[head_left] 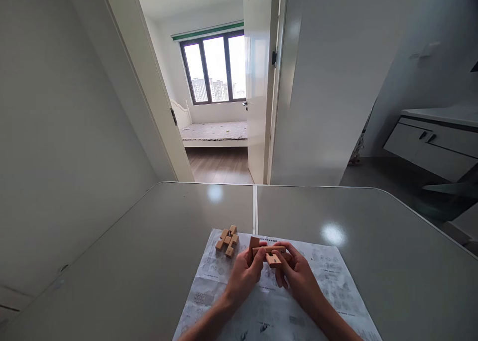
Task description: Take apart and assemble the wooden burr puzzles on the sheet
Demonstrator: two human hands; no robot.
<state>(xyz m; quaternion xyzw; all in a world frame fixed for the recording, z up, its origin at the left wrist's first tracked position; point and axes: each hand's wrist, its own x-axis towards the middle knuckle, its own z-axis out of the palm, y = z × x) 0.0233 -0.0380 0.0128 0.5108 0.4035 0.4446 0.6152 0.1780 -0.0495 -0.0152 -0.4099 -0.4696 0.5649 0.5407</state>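
Between my two hands are several interlocked wooden puzzle pieces (pixel 274 261), held just above the printed sheet. My left hand (pixel 244 274) pinches them from the left, thumb on top, with one block standing upright by its fingers. From the right, my right hand (pixel 297 269) grips the same pieces, its fingers around a crosswise bar and a block pointing toward me. Small dark marks show on the end faces. Fingers hide part of how the pieces join. Left of my hands, more notched wooden pieces (pixel 227 241) lie grouped on the sheet's far left corner.
A large printed paper sheet (pixel 209 281) with diagrams lies on the glossy grey table (pixel 149 261). A pale seam (pixel 255 206) divides the tabletop. Beyond its far edge are an open door (pixel 257 82) and a bed (pixel 214 131). A white cabinet (pixel 429 142) stands at right.
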